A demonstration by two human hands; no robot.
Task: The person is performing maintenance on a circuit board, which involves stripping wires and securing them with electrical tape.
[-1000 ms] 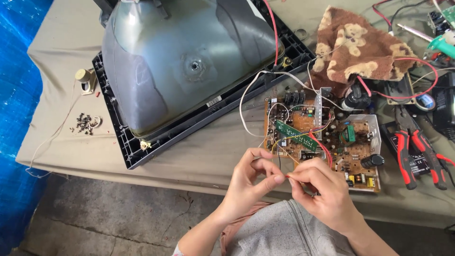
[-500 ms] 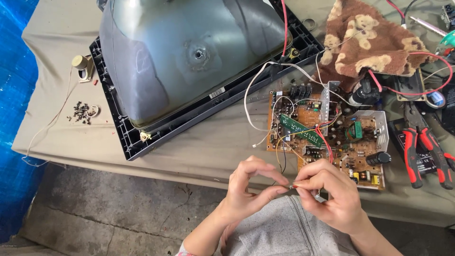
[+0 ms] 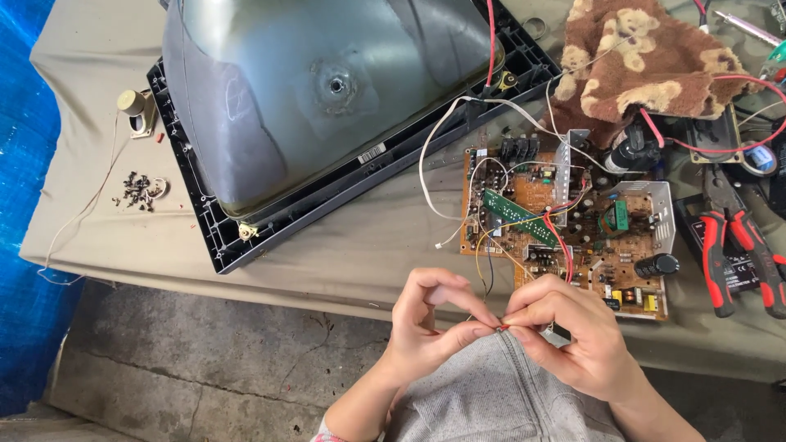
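Note:
My left hand (image 3: 426,331) and my right hand (image 3: 573,340) meet in front of my chest, fingertips pinched together on the ends of thin wires (image 3: 501,326), one red. The wires run up to a brown circuit board (image 3: 565,229) lying on the cloth-covered table just beyond my hands. A red wire (image 3: 561,245) and yellow and black ones cross the board. My grey zipped top (image 3: 491,401) shows below the hands.
A grey picture tube (image 3: 327,90) lies face down in its black frame (image 3: 221,245) at the left. Small screws (image 3: 139,190) and a small speaker (image 3: 135,106) lie at far left. A brown teddy-print cloth (image 3: 647,57) and red-handled pliers (image 3: 741,254) are at right.
My hands have dropped lower and nearer to my body, staying pinched together on the wire ends. The view has shifted slightly toward the table's right.

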